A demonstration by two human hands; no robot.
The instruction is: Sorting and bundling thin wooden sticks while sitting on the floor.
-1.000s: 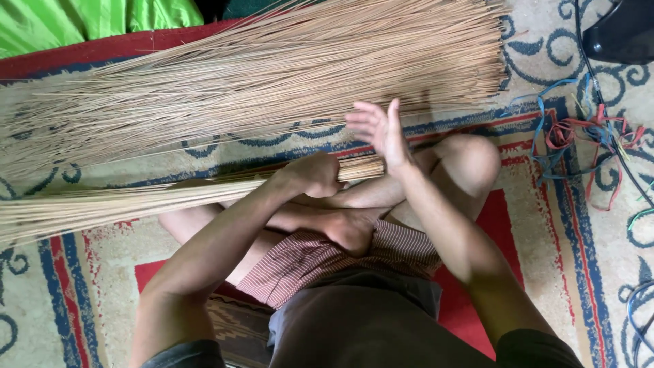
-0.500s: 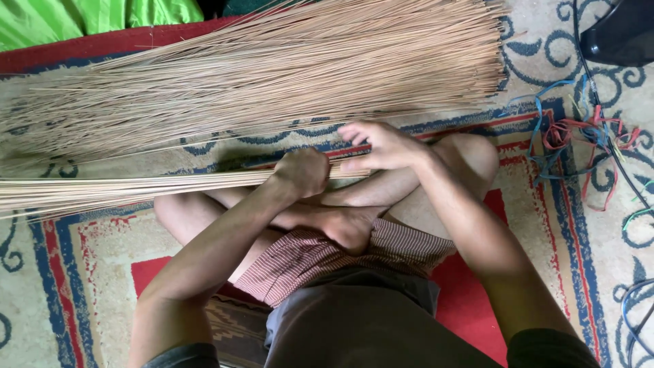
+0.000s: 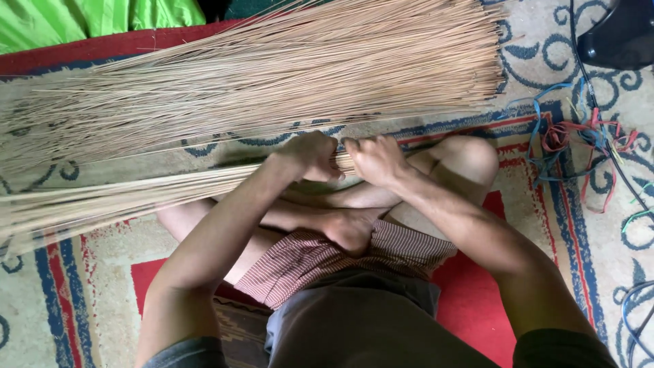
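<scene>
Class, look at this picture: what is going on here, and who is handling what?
A person sits cross-legged on a patterned rug. Both hands close around one end of a bundle of thin sticks held across the lap: the left hand and the right hand side by side. A larger pile of loose sticks lies beyond, and coloured cords lie to the right.

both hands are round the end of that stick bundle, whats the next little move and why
Probably a tie around the gripped end. The left hand and right hand clamp the bundle of thin sticks side by side at its near end, while its far end fans loose to the left. Loose coloured strings lie on the rug just right of the knee.
</scene>
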